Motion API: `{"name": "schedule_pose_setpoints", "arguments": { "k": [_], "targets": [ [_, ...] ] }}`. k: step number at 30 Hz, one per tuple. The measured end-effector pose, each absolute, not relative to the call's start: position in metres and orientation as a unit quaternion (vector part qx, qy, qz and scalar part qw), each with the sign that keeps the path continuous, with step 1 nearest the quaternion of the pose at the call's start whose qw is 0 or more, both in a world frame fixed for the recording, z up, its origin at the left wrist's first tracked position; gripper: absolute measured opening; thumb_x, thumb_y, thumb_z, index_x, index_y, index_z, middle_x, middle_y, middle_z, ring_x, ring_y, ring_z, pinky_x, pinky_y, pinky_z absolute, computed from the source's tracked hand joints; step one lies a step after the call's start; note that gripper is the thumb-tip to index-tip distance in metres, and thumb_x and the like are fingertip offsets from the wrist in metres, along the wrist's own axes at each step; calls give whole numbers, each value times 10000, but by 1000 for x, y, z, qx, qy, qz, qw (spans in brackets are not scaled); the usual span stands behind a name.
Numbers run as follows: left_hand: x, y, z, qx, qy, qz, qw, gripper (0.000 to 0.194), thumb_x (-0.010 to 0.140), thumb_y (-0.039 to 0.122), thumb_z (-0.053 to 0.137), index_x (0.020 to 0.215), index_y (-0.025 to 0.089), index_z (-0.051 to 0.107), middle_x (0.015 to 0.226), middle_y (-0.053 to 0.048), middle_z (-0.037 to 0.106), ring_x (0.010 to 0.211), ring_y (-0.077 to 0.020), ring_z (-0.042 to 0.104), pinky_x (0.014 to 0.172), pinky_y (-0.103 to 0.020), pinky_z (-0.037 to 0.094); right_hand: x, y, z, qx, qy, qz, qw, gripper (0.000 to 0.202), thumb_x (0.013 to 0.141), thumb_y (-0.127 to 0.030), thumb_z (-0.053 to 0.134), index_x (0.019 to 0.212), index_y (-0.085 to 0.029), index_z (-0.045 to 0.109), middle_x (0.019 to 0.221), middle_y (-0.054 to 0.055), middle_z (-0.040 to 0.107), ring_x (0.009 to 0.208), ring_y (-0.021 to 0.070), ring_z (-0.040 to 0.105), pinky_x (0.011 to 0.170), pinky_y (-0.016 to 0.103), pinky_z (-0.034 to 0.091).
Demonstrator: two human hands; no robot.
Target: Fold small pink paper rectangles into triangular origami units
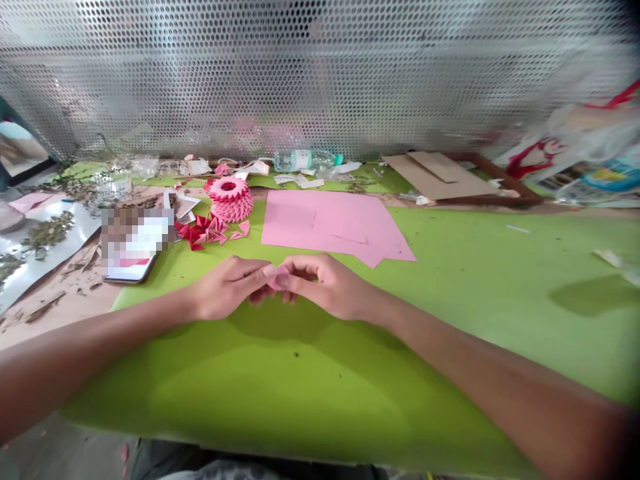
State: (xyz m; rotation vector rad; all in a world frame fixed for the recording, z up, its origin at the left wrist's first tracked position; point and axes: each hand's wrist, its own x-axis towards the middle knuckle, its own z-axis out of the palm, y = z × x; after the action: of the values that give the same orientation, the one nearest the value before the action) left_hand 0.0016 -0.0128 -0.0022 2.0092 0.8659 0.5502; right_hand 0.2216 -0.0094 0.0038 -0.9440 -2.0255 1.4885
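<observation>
A small pink paper piece [278, 279] is pinched between both hands above the green table [320, 400]. My left hand [230, 288] grips its left side with thumb and fingers closed. From the right, my right hand [325, 283] holds the same piece, thumb on top. Just beyond the hands lies a pink paper sheet [330, 220] with a cut lower edge. To its left stands a ring-shaped stack of folded pink paper [232, 200]. Red and pink folded pieces [200, 231] lie in front of that stack.
A phone [133, 257] lies at the left near dried plant bits. Along the back are a plastic bottle [303, 160], paper scraps and brown cardboard [440, 175] by a wooden frame. Plastic bags [575, 157] sit at the back right, before a perforated metal panel [320, 80].
</observation>
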Motion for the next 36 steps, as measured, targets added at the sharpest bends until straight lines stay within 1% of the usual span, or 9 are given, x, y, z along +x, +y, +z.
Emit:
{"name": "schedule_pose_setpoints", "arguments": {
  "k": [3, 5, 8, 12, 20, 24, 29, 32, 36],
  "targets": [
    [-3, -10, -3, 848, 319, 291, 309, 279, 993, 353, 446, 1079, 145, 611, 891, -60, 680, 727, -146, 615, 638, -267, 489, 223, -6, 3, -341, -698, 571, 265, 290, 918, -451, 624, 865, -170, 669, 744, 22, 688, 665, 136, 639, 656, 288, 501],
    [-4, -8, -6, 877, 290, 335, 185, 283, 918, 279, 568, 1172, 157, 580, 981, -69, 691, 748, -143, 628, 658, -267, 501, 224, -5, 2, -354, -680, 578, 280, 295, 898, -460, 646, 820, -176, 664, 700, 8, 679, 617, 122, 621, 597, 261, 462],
    [-4, -5, -10, 902, 234, 361, 33, 190, 897, 230, 647, 1083, 194, 646, 969, -48, 717, 788, -139, 666, 702, -250, 511, 223, -4, 3, -357, -672, 588, 275, 341, 865, -512, 669, 790, -180, 666, 683, 4, 678, 576, 110, 594, 543, 249, 413],
    [-2, -4, -11, 900, 204, 384, -28, 62, 930, 229, 653, 971, 198, 688, 894, -24, 743, 773, -121, 686, 718, -228, 504, 221, -5, 3, -342, -675, 593, 276, 349, 869, -522, 666, 810, -177, 675, 689, 4, 685, 579, 109, 592, 543, 252, 399],
    [0, -6, -9, 883, 265, 381, 75, 79, 935, 235, 650, 931, 167, 690, 909, -25, 747, 716, -102, 673, 694, -206, 520, 223, -4, -1, -335, -696, 574, 270, 270, 936, -421, 599, 853, -176, 676, 738, 10, 688, 628, 120, 622, 601, 266, 442],
    [2, -7, -10, 852, 326, 378, 156, 97, 889, 274, 711, 867, 180, 725, 818, -2, 750, 660, -97, 651, 588, -186, 483, 224, -5, -2, -341, -734, 526, 260, 263, 956, -397, 569, 887, -167, 677, 796, 34, 695, 686, 142, 638, 680, 302, 499],
    [5, -8, -11, 792, 368, 393, 288, 145, 845, 285, 751, 944, 179, 749, 809, -23, 763, 643, -104, 644, 562, -190, 470, 224, -7, -1, -347, -774, 469, 248, 257, 972, -361, 539, 882, -157, 669, 802, 51, 706, 682, 153, 642, 621, 292, 479],
    [7, -7, -12, 757, 378, 391, 363, 237, 834, 318, 757, 1009, 159, 739, 700, -18, 722, 547, -94, 578, 503, -193, 431, 224, -9, 2, -353, -789, 442, 238, 246, 975, -334, 526, 870, -159, 661, 830, 60, 719, 670, 147, 635, 589, 277, 452],
    [7, -3, -13, 738, 383, 379, 406, 261, 834, 329, 749, 1023, 151, 722, 647, -2, 666, 514, -85, 531, 467, -188, 400, 221, -12, 4, -364, -797, 416, 243, 263, 962, -353, 549, 794, -165, 625, 823, 60, 733, 618, 135, 605, 524, 259, 401]
  ]
}}
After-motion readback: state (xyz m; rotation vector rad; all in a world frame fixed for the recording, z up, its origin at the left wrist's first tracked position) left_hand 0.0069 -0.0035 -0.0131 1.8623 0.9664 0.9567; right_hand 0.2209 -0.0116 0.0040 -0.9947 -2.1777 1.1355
